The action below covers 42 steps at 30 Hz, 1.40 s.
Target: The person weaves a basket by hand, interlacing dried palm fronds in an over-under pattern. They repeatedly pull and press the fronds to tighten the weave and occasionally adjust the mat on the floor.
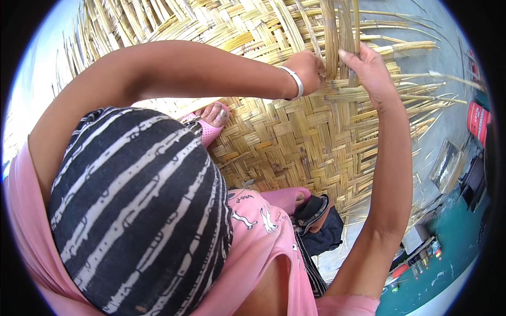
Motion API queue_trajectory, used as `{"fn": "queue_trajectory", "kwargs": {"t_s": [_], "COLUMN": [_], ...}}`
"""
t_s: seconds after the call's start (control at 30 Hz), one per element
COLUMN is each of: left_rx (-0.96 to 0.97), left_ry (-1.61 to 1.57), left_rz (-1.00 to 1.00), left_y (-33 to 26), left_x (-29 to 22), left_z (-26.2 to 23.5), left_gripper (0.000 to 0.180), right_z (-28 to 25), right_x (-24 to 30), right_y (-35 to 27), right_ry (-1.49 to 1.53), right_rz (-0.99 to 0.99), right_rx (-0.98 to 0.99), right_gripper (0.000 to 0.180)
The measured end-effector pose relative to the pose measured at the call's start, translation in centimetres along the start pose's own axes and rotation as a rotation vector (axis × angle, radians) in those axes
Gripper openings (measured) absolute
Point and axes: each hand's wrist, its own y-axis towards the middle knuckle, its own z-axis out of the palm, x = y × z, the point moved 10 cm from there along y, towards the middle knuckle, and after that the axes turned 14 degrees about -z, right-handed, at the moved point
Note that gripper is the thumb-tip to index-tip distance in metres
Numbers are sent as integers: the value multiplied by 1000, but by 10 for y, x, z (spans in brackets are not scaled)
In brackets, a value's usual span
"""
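Observation:
A large mat (pixel 295 137) of flattened yellow-brown reed strips, woven in a zigzag pattern, lies under and ahead of me. My right hand (pixel 370 71) grips several upright reed strips (pixel 345 45), its thumb across their near face and its fingers behind. Beside it, my left hand (pixel 307 72), with a white bangle (pixel 295 82) at the wrist, is closed low against the weave, near the base of those strips. Whatever its fingers pinch is hidden. Loose strip ends (pixel 406 48) fan out past the mat's right edge.
My feet in pink slippers (pixel 212 129) rest on the mat, and my striped knee (pixel 137 210) rises at the left. Unwoven strips (pixel 121 21) spread at the far left. A red container (pixel 478 124) and small items on a green surface (pixel 448 274) stand at the right.

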Motion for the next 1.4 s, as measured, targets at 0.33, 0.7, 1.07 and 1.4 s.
{"fn": "queue_trajectory", "kwargs": {"t_s": [0.33, 0.7, 1.07, 1.4], "left_rx": [179, 226, 196, 287], "left_ry": [307, 294, -391, -584], "left_rz": [181, 28, -371, -496], "left_y": [-2, 10, -16, -13], "left_x": [-31, -26, 36, 46], "left_z": [30, 21, -17, -11], "left_gripper": [35, 27, 25, 22], "right_z": [-11, -13, -20, 0], "right_x": [6, 33, -4, -52], "right_y": [7, -1, 22, 53], "right_ry": [-301, -659, -357, -368], "right_rz": [-58, -158, -33, 171], "right_rx": [20, 10, -104, 88], "right_gripper": [31, 32, 30, 31]}}
